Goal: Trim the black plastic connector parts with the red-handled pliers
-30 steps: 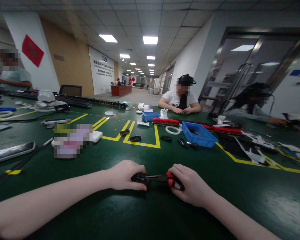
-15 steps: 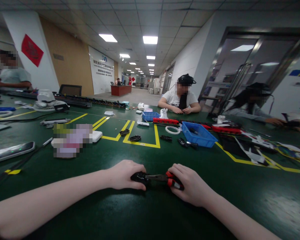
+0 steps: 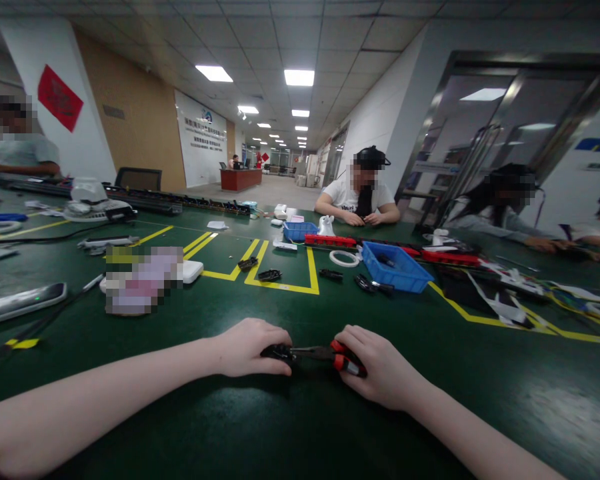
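My left hand (image 3: 254, 348) is closed around a small black part (image 3: 279, 353), partly hidden by the fingers; its exact kind I cannot make out. In my right hand (image 3: 373, 363) is a pair of needle-nose pliers (image 3: 341, 357) with red and black handles. The long metal jaws point left and reach the black part's right end. Whether the jaw tips grip the part or only touch it, I cannot tell. Both hands are low over the green table (image 3: 200, 413), near its front.
Beyond my hands lie several black parts (image 3: 270, 275) by yellow tape lines. A blue bin (image 3: 396, 268) stands to the right of them, with a white ring (image 3: 345, 258) beside it. A pixelated item (image 3: 143, 283) lies left. Across the table sits a person (image 3: 360, 190).
The black part in my left hand has turned slightly. Both hands and the pliers hold nearly the same place, and the view has shifted a little.
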A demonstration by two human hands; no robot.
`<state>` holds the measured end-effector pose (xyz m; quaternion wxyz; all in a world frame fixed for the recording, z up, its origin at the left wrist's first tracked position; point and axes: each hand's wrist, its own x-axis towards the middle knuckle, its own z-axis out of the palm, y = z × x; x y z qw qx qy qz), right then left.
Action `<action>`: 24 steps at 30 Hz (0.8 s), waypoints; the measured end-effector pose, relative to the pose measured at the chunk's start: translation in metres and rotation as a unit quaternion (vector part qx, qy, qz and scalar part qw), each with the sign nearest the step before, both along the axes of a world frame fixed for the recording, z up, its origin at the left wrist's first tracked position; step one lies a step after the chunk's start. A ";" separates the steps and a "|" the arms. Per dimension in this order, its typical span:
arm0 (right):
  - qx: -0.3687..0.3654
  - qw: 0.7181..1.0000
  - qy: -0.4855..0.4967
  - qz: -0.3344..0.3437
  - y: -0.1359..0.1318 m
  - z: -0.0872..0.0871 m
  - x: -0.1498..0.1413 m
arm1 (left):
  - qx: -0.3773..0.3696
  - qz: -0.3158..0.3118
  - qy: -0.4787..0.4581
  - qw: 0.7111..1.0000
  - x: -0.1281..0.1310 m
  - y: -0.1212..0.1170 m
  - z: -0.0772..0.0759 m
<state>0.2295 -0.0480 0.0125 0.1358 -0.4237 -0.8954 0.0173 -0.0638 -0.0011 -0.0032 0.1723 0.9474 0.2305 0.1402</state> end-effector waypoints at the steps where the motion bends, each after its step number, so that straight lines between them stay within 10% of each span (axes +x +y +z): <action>1: 0.002 1.000 0.000 0.000 -0.001 0.000 0.000 | 0.000 -0.002 -0.001 1.000 0.000 0.000 0.000; 24: 0.033 0.999 -0.001 0.001 0.000 -0.004 0.002 | -0.005 -0.002 0.009 1.000 0.000 -0.001 0.004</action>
